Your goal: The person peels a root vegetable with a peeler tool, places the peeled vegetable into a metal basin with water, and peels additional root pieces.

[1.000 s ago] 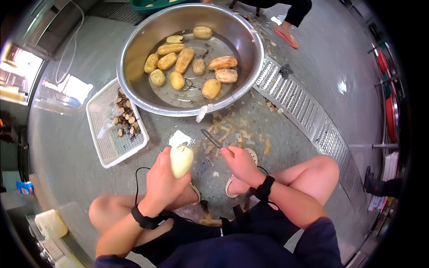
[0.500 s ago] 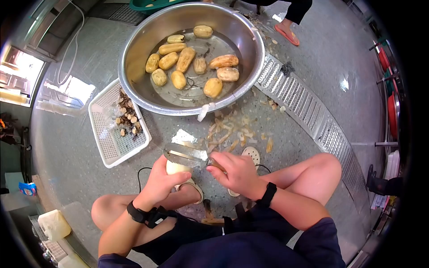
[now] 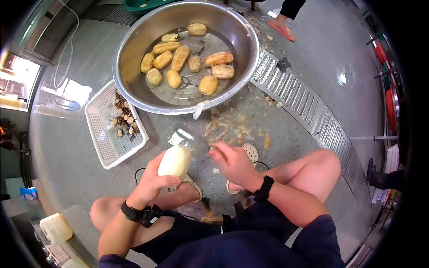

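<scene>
My left hand [image 3: 149,181] is wrapped round a pale, peeled lotus root [image 3: 175,163], held upright and tilted slightly right. To its right, my right hand [image 3: 234,163] is closed in a grip, apart from the root. It holds a broad-bladed peeler with a wooden handle, clear in the earlier view; now the handle is hidden in my fingers and the blade is blurred or edge-on. Beyond my hands stands a large steel basin [image 3: 187,108] with several brownish-yellow lotus roots [image 3: 180,58] in shallow water. Strips of peel [image 3: 228,125] lie scattered on the floor.
A white plastic basket [image 3: 100,143] with dark scraps and cut ends stands left of the basin. A metal drain grate [image 3: 304,96] runs along the right. Another person's foot in a red flip-flop [image 3: 281,30] is at the top. A green tub [image 3: 143,5] sits behind the basin.
The peeler blade has come off the lotus root, and my right hand has moved slightly away. My left hand has raised and turned the root, showing more of its pale side. The view has shifted slightly.
</scene>
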A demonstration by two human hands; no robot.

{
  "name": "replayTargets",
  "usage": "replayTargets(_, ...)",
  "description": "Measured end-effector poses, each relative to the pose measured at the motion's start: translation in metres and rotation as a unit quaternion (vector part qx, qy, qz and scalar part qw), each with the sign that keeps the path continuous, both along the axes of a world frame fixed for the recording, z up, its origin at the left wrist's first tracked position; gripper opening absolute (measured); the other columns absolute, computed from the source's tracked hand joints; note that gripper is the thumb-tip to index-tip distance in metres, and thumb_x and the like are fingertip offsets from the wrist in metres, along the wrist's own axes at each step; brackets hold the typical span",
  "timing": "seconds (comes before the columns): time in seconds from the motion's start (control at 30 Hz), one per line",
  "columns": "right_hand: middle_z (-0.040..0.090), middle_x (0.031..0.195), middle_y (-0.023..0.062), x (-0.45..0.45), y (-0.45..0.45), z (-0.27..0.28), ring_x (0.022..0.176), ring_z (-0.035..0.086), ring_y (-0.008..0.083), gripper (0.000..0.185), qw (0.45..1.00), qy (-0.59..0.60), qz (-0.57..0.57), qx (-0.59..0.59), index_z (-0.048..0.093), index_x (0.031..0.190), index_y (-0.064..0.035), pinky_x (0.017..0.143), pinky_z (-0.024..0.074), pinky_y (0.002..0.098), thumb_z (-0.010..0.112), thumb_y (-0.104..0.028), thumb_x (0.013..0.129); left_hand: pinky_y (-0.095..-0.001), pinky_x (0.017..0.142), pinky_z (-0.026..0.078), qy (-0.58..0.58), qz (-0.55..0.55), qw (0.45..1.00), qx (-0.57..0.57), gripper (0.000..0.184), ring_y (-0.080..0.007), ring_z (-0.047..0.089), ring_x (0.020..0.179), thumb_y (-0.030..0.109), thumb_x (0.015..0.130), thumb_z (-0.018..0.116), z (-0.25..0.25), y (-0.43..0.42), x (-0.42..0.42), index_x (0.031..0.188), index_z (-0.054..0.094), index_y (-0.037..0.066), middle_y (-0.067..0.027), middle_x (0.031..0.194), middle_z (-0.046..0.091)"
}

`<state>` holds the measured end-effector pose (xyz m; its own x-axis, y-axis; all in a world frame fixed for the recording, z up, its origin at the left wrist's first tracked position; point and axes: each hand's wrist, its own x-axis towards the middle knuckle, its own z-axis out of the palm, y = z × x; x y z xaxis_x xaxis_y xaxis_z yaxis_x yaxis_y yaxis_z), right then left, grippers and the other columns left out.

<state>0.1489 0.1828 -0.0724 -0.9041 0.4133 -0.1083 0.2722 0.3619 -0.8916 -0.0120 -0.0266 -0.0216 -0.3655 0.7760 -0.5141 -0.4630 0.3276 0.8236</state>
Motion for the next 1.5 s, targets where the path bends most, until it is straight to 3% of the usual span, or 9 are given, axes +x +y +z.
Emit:
replayTargets(0.13, 0.071, 0.085, 0.0133, 0.003, -0.009, 0.016, 0.069, 0.068, 0.0346, 0.025, 0.991, 0.110, 0.015, 0.075, 0.066, 0.108, -0.0071, 0.058, 0.0522, 0.0422, 0.069, -0.030, 0.098, -0.0326, 0.097, 0.050, -0.027, -0.011, 0.998, 0.052, 0.078, -0.0164, 0.061, 0.110, 0.014, 0.074, 0.080, 0.001, 0.000, -0.004, 0.145, 0.050, -0.001, -0.0065, 0.125, 0.064)
replayTargets(0.43, 0.069, 0.080, 0.0126, 0.002, -0.003, 0.033, 0.065, 0.067, 0.0329, 0.027, 0.976, 0.118, 0.070, 0.168, 0.064, 0.096, -0.0045, 0.055, 0.0492, 0.0433, 0.067, -0.031, 0.099, -0.0330, 0.099, 0.049, 0.065, -0.005, 0.998, -0.026, 0.081, -0.0166, 0.060, 0.115, 0.004, 0.069, 0.081, 0.010, 0.006, 0.002, 0.144, 0.050, -0.001, -0.0077, 0.127, 0.064)
replayTargets(0.53, 0.065, 0.073, 0.0144, 0.001, 0.011, 0.004, 0.061, 0.064, 0.0294, 0.029, 0.999, -0.044, -0.001, 0.018, 0.068, 0.104, -0.0006, 0.056, 0.0462, 0.0375, 0.066, -0.030, 0.100, -0.0326, 0.099, 0.049, 0.119, -0.040, 0.992, -0.010, 0.085, -0.0171, 0.061, 0.115, 0.006, 0.068, 0.082, 0.010, 0.005, 0.001, 0.146, 0.048, -0.001, -0.0075, 0.127, 0.063)
replayTargets(0.63, 0.064, 0.070, 0.0147, 0.004, 0.015, -0.010, 0.060, 0.064, 0.0268, 0.032, 0.990, -0.084, -0.065, -0.088, 0.067, 0.103, 0.0004, 0.056, 0.0457, 0.0382, 0.062, -0.031, 0.103, -0.0324, 0.099, 0.049, 0.140, -0.035, 0.990, 0.006, 0.089, -0.0174, 0.061, 0.114, 0.006, 0.067, 0.083, 0.011, 0.005, -0.003, 0.148, 0.047, -0.001, -0.0072, 0.125, 0.064)
replayTargets(0.73, 0.062, 0.068, 0.0178, -0.001, 0.005, 0.010, 0.066, 0.066, 0.0368, 0.033, 0.991, -0.027, -0.078, -0.104, 0.064, 0.094, 0.0000, 0.058, 0.0473, 0.0460, 0.062, -0.032, 0.102, -0.0325, 0.100, 0.048, 0.107, 0.010, 0.994, 0.005, 0.089, -0.0168, 0.060, 0.115, 0.006, 0.067, 0.083, 0.011, 0.005, -0.001, 0.148, 0.047, -0.001, -0.0069, 0.125, 0.063)
replayTargets(0.93, 0.066, 0.077, 0.0099, 0.001, -0.012, 0.026, 0.063, 0.066, 0.0297, 0.026, 0.976, 0.140, 0.044, 0.158, 0.065, 0.103, -0.0087, 0.055, 0.0508, 0.0404, 0.069, -0.033, 0.097, -0.0333, 0.101, 0.048, 0.066, 0.052, 0.996, 0.009, 0.081, -0.0160, 0.060, 0.117, 0.002, 0.071, 0.082, 0.007, 0.006, 0.002, 0.145, 0.050, 0.001, -0.0067, 0.129, 0.062)
replayTargets(1.13, 0.062, 0.077, 0.0049, 0.003, -0.005, 0.031, 0.062, 0.067, 0.0245, 0.026, 0.951, 0.123, 0.072, 0.273, 0.064, 0.103, -0.0118, 0.051, 0.0501, 0.0375, 0.071, -0.036, 0.095, -0.0335, 0.100, 0.049, 0.089, 0.060, 0.994, -0.001, 0.076, -0.0158, 0.060, 0.115, -0.001, 0.073, 0.079, 0.006, 0.009, 0.007, 0.143, 0.051, 0.000, -0.0068, 0.127, 0.063)
replayTargets(1.43, 0.069, 0.083, 0.0087, 0.005, -0.004, -0.002, 0.066, 0.069, 0.0298, 0.027, 0.974, 0.096, 0.019, 0.206, 0.065, 0.101, -0.0094, 0.052, 0.0500, 0.0401, 0.067, -0.036, 0.098, -0.0314, 0.094, 0.050, 0.107, 0.042, 0.992, -0.055, 0.073, -0.0162, 0.062, 0.107, 0.005, 0.072, 0.078, 0.003, 0.013, 0.002, 0.141, 0.053, -0.001, -0.0076, 0.118, 0.066)
replayTargets(1.5, 0.068, 0.079, 0.0106, 0.003, 0.017, -0.014, 0.067, 0.068, 0.0328, 0.028, 0.985, -0.004, -0.046, 0.164, 0.064, 0.101, -0.0075, 0.052, 0.0492, 0.0420, 0.065, -0.035, 0.100, -0.0319, 0.095, 0.050, 0.090, 0.048, 0.994, -0.036, 0.075, -0.0168, 0.062, 0.109, 0.006, 0.071, 0.078, 0.004, 0.007, 0.002, 0.141, 0.053, -0.001, -0.0078, 0.119, 0.065)
